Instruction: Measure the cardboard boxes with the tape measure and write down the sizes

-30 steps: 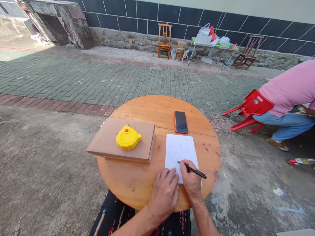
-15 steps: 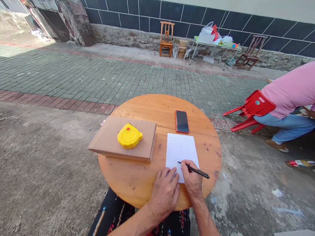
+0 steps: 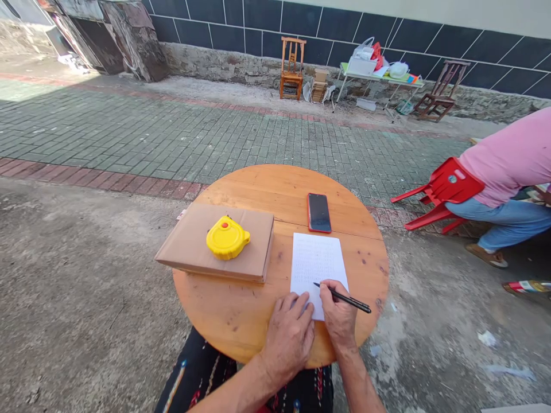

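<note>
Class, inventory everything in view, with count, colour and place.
Wall: 1, dark, background
Paving: 1, greenish, before wall
Wooden chairs: 2, brown, by wall
Side table: 1, greenish, between them
Bags: several, red and white, side table
Plastic chair: 1, red, right
Person: 1, pink top, right
Round table: 1, brown, centre
Cardboard box: 1, brown, table's left
Tape measure: 1, yellow, on box
Paper: 1 visible, white, table's right
Phone: 1, black and red, beyond paper
Pen: 1, black, over paper
Left hand: 1, bare, on paper
Right hand: 1, bare, holding pen
Lap: 1, dark patterned, bottom
</note>
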Demonstrator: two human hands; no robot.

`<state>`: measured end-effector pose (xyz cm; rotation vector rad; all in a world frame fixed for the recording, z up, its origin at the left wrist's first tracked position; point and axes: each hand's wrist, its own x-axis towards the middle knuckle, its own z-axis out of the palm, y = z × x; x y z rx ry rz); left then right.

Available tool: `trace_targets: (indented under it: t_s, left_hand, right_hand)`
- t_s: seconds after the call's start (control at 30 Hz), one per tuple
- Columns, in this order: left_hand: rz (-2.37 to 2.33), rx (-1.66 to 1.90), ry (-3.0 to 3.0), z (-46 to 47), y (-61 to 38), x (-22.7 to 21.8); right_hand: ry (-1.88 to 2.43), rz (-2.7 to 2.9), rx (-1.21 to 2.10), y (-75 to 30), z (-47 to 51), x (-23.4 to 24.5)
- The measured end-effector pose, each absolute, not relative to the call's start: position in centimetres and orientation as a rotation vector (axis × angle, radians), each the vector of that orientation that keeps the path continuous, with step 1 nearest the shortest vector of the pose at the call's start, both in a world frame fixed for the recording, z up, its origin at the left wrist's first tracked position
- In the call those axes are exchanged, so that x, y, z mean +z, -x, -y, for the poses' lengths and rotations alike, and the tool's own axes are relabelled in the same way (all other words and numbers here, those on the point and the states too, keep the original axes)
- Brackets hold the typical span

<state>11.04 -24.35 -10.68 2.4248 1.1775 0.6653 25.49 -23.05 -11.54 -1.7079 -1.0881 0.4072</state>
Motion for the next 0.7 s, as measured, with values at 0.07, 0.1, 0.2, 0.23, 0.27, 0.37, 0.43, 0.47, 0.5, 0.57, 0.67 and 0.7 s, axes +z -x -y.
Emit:
trace_targets:
  t_s: [0.07, 0.1, 0.2, 0.23, 0.27, 0.37, 0.43, 0.47, 0.5, 0.57, 0.67, 0.7]
  left_hand:
    - [-1.175, 0.670, -2.428, 24.31, -11.03, -10.65]
    - [-1.174, 0.672, -2.428, 24.30, -11.02, -10.63]
    - [-1.176, 0.676, -2.426, 24.30, -11.01, -10.56]
    - [-1.177, 0.675, -2.425, 24.31, -11.01, -10.53]
    - [-1.179, 0.674, -2.425, 24.32, -11.01, -10.50]
    - [-1.177, 0.669, -2.428, 24.35, -11.02, -10.42]
    - [-1.174, 0.666, -2.430, 24.35, -11.02, -10.38]
    - [-1.174, 0.665, -2.432, 24.35, -11.03, -10.37]
    - [-1.175, 0.665, -2.433, 24.34, -11.03, -10.36]
    - [-1.179, 0.663, -2.436, 24.33, -11.04, -10.36]
    - [-1.179, 0.660, -2.437, 24.30, -11.03, -10.35]
    - [-1.179, 0.656, -2.435, 24.30, -11.02, -10.34]
  right_hand:
    - [1.701, 1.048, 0.401, -25.51, 23.02, -11.51]
    - [1.702, 1.036, 0.393, -25.51, 22.99, -11.51]
    - [1.702, 1.036, 0.388, -25.49, 22.89, -11.53]
    - [1.703, 1.043, 0.389, -25.49, 22.86, -11.55]
    - [1.705, 1.049, 0.390, -25.48, 22.84, -11.56]
    - [1.722, 1.061, 0.380, -25.47, 22.82, -11.55]
    - [1.734, 1.073, 0.371, -25.45, 22.82, -11.53]
    - [1.738, 1.081, 0.367, -25.45, 22.82, -11.52]
    - [1.740, 1.088, 0.364, -25.44, 22.83, -11.53]
    - [1.745, 1.100, 0.357, -25.44, 22.85, -11.56]
    - [1.752, 1.116, 0.348, -25.46, 22.90, -11.67]
    - [1.752, 1.122, 0.347, -25.46, 22.91, -11.70]
